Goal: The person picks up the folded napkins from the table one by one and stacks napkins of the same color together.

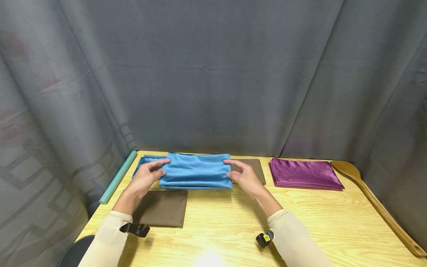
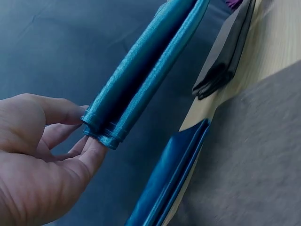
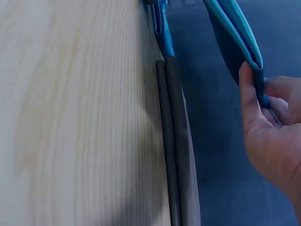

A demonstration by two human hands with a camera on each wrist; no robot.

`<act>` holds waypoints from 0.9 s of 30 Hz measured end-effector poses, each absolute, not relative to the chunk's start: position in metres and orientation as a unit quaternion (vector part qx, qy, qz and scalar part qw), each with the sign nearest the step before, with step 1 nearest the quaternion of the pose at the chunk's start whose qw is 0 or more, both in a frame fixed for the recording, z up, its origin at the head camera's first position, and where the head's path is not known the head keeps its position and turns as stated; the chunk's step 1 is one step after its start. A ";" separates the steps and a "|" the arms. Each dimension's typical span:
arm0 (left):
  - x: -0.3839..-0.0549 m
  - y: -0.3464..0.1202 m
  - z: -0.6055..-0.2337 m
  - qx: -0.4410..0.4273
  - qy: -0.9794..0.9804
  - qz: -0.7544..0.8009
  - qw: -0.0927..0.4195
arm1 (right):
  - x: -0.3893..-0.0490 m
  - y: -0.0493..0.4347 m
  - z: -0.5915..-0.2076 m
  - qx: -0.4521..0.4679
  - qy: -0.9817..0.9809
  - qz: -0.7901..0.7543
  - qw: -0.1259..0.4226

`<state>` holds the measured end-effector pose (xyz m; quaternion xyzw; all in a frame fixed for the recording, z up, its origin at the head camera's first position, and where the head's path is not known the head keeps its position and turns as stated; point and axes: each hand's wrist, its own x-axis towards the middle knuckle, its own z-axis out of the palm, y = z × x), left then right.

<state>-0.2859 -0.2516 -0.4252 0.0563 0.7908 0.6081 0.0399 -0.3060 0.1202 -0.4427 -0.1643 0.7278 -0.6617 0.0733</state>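
Note:
A folded light-blue satin cloth (image 1: 197, 170) is held up above the table by its two ends. My left hand (image 1: 146, 177) pinches its left end between thumb and fingers; the left wrist view shows the folded layers of the cloth (image 2: 136, 80) at the fingertips. At the other end, my right hand (image 1: 246, 177) pinches the cloth (image 3: 237, 35) the same way. Partly hidden behind the left hand lies a darker blue folded cloth (image 1: 141, 161). A brown folded cloth (image 1: 255, 170) lies behind the right hand, and another brown cloth (image 1: 163, 209) is below the left.
A purple folded satin cloth (image 1: 305, 174) lies at the right, beside a long wooden spoon (image 1: 373, 200) along the table's right edge. A green rod (image 1: 118, 178) lies on the left edge. A dark round container (image 1: 78, 252) stands at lower left. Grey curtains (image 1: 213, 74) hang behind the table.

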 end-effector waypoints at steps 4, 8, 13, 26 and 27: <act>-0.292 -0.260 -0.423 0.051 0.790 0.610 0.038 | -0.314 0.107 -0.442 -0.163 0.724 -0.665 0.078; -0.300 -0.269 -0.423 0.043 0.792 0.608 0.025 | -0.323 0.093 -0.442 -0.157 0.725 -0.666 0.077; -0.310 -0.282 -0.422 0.021 0.807 0.590 0.012 | -0.334 0.070 -0.445 -0.153 0.717 -0.676 0.073; -0.320 -0.302 -0.412 -0.021 0.819 0.573 0.002 | -0.347 0.032 -0.438 -0.138 0.720 -0.677 0.070; -0.320 -0.303 -0.412 -0.026 0.819 0.573 0.003 | -0.348 0.030 -0.438 -0.138 0.721 -0.676 0.071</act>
